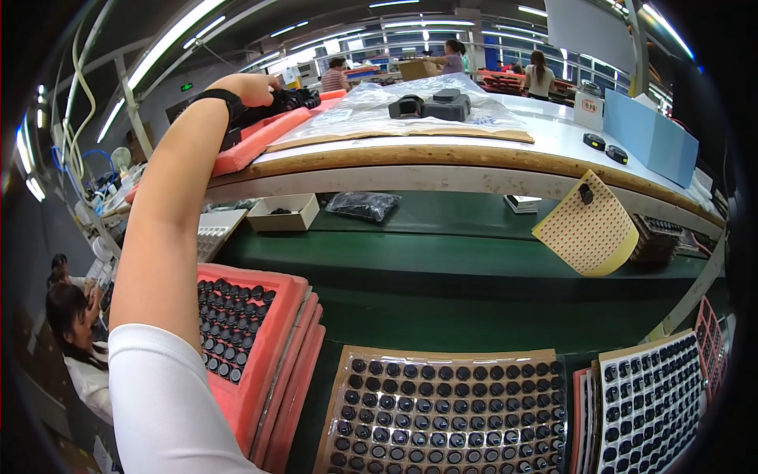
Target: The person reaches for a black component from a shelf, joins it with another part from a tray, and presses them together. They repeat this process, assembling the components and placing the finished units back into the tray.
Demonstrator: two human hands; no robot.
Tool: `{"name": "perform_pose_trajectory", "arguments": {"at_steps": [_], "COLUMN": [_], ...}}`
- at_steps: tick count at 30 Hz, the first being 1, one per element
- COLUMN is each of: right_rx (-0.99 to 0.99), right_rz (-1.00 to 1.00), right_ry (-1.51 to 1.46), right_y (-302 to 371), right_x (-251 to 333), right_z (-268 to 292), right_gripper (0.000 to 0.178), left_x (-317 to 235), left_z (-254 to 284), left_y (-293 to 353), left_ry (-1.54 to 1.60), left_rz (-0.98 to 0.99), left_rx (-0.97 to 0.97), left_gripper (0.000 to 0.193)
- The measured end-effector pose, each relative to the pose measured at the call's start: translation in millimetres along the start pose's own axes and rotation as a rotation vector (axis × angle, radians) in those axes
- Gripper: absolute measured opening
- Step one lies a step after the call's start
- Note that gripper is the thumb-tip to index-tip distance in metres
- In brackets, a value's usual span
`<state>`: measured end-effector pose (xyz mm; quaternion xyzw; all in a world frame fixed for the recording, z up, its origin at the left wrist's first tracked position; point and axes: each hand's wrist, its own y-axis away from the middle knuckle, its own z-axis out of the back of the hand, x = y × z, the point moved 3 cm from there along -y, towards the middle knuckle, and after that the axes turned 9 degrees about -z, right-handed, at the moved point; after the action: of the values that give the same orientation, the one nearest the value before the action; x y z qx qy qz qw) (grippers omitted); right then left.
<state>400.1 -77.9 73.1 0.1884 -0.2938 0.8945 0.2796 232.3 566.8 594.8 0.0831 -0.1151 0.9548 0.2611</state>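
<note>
My left arm, in a white sleeve with a black band at the wrist, stretches up to the raised white worktop (545,118). My left hand (251,89) is over a pink foam tray (264,136) at the far left of that top, right at the black parts (296,99) lying in it. Its fingers are mostly hidden behind the hand, so their grip does not show. A black device with a boxy body (446,106) rests on clear plastic sheeting over cardboard, to the right of the tray. My right hand is out of view.
Below stand stacked pink trays of black round parts (235,320), a brown tray (450,353) and white tray (604,395) of similar parts. A green shelf (442,292) holds an open box (284,213). A dotted yellow sheet (592,229) hangs at right. Other people (79,332) are nearby.
</note>
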Motion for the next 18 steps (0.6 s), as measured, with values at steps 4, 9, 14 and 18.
{"name": "perform_pose_trajectory", "arguments": {"at_steps": [4, 9, 14, 18], "right_rx": [0.127, 0.087, 0.063, -0.023], "right_rz": [0.085, 0.068, -0.126, -0.007], "right_ry": [0.036, 0.036, -0.195, -0.033], "right_y": [-0.8, -3.0, 12.6, 13.3], "right_x": [-14.0, -11.6, -21.4, -12.2], "right_z": [-0.7, 8.4, -0.4, 15.0], "right_gripper": [0.027, 0.026, 0.027, 0.025], "left_x": [9.8, 29.8, 24.0, 25.4], "left_z": [1.7, 14.6, 29.3, 48.7], "left_y": [-4.0, 5.2, 23.9, 54.8], "left_ry": [0.017, 0.369, 0.644, 0.703], "left_rz": [-0.025, 0.121, 0.232, 0.219], "left_rx": [-0.015, -0.082, -0.134, -0.225], "left_gripper": [0.042, 0.034, 0.027, 0.017]}}
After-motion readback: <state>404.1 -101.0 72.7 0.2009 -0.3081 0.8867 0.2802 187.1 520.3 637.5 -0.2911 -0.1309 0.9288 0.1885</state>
